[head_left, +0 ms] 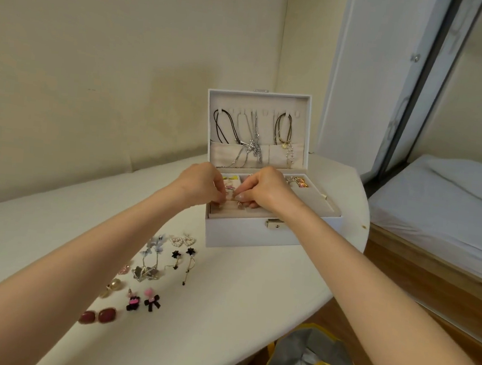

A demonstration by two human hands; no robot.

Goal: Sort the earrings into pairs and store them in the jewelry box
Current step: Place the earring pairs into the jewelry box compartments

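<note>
Both hands meet over the open white jewelry box [243,232], at its 8 o'clock compartment. The left hand [201,184] and right hand [265,190] have curled fingers, pinching a small pinkish earring [229,191] — seating it, I'd judge. Next, the paired earrings [148,273] at the box's 7 o'clock — each needs a delicate pinch.

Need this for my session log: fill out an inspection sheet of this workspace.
Surface: white rounded table, earrings laid in pairs at its left.
Job's things: open white jewelry box, necklaces hanging in its lid; pearl heart earrings, dark red rectangular earrings and black flower drop earrings on the table.
Clutter: grey bag with yellow handles on the floor.
Hands: left hand and right hand meet over the box's tray, fingertips pinching a small earring.
Cables: nothing seen.
Surroundings: cream wall, white bed at right, wooden floor.
</note>
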